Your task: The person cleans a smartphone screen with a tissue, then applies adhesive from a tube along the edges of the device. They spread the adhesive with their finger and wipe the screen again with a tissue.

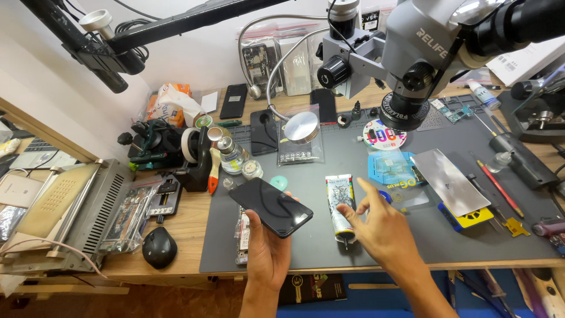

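My left hand (268, 250) holds a black smartphone (271, 206) screen-up above the dark grey work mat (306, 247). My right hand (379, 227) hovers over the mat with its fingers apart and the index finger raised. Its fingertips are right beside a white glue tube (339, 203) that lies on the mat, nozzle toward me. Whether the fingers touch the tube I cannot tell.
A grey microscope (406, 53) hangs over the mat's far right. A metal plate (450, 182), a yellow-blue tool (468, 218), a red pen (499, 188), a bottle (231, 154), a tape dispenser (197, 159) and a black mouse (159, 247) lie around. A grey machine (76, 212) stands left.
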